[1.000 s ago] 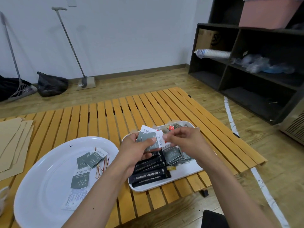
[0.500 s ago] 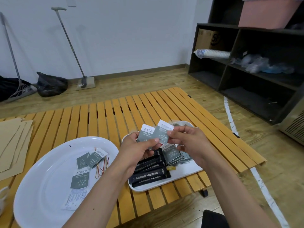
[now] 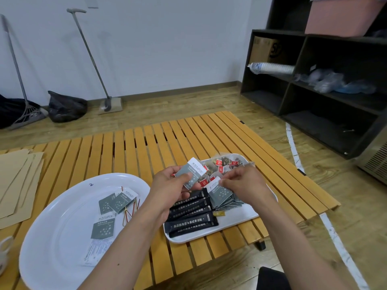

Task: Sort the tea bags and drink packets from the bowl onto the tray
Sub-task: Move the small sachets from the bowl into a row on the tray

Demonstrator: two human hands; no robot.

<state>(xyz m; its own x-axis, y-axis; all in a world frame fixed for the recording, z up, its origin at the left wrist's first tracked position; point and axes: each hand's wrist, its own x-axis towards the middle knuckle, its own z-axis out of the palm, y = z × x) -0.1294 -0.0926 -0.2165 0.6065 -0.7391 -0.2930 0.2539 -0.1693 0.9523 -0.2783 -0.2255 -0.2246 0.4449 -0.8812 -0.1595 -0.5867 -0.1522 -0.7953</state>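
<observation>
The right hand (image 3: 240, 183) pinches a grey packet (image 3: 219, 192) by its white top edge and has brought it down onto the stack of grey packets (image 3: 227, 203) on the tray (image 3: 240, 223); half a second ago that packet was up level with the other hand. The left hand (image 3: 169, 185) pinches several more grey packets (image 3: 191, 172), fanned between thumb and fingers above the tray. So one packet is being laid with its kind, and the handful seems to be dealt out one at a time. On the tray, black stick packets (image 3: 189, 214) lie in a row beside the grey stack, with red-tagged tea bags (image 3: 222, 165) at the far end. The white bowl (image 3: 52, 237), on the counter (image 3: 136, 147) to the left, still holds a few grey packets (image 3: 117, 203), so sorting is not finished.
</observation>
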